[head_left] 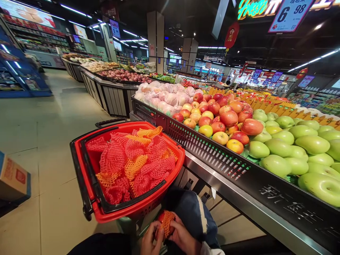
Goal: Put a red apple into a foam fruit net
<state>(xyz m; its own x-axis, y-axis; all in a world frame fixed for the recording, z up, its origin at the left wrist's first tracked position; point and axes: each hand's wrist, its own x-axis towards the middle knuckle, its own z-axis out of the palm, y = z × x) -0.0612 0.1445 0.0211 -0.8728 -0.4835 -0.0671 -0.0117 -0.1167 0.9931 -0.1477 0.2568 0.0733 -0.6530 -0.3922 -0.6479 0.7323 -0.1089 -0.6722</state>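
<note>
On the left, a red basket (pixel 127 212) stands in the aisle, heaped with loose red and orange foam nets (pixel 134 163). That heap suggests a good many have already been dealt with.

Just below the basket, at the bottom edge of the view, the person's left hand (pixel 149 242) and right hand (pixel 183 239) are together around one apple (pixel 165 224). An orange net is partly on it, with red skin showing at the top. The fingers (pixel 155 226) of both hands are curled on the net, gripping it and the fruit between them. Whether the net is going on or coming off, I cannot tell.

To the right, the display worktop (pixel 239 193) carries bare red apples (pixel 228 118), then green apples (pixel 297 152) further along. Bagged fruit (pixel 166 95) sits at its far end. If the nets are being stripped, plenty looks done, and this apple is mid-step.
</note>
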